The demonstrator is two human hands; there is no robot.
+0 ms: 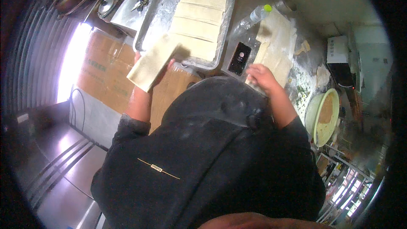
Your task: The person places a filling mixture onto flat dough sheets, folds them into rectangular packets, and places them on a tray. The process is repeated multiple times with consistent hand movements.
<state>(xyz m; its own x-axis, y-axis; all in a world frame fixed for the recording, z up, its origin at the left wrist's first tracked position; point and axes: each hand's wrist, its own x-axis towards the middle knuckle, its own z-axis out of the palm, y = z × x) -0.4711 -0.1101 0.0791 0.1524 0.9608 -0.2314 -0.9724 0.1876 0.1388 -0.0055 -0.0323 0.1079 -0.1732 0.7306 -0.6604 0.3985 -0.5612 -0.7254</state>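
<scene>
My left hand [170,64] carries a pale rectangular piece of dough [149,65] on its palm, fingers curled up around the sides. The piece hangs tilted over the near left edge of a metal tray [226,38]. Inside the tray, several flat dough pieces [197,31] lie in a column on clear plastic film. My right hand [262,77] is at the near end of a long folded dough sheet [273,46] on the worktop. Its fingers are curled together; whether they pinch the dough's edge is hidden.
A phone [239,58] lies between tray and dough sheet, near a clear bottle with a yellow-green cap [267,8]. Chopped greens [302,95] and flour are scattered at right, beside a pale green basin [316,116]. Cardboard boxes [101,65] stand at left.
</scene>
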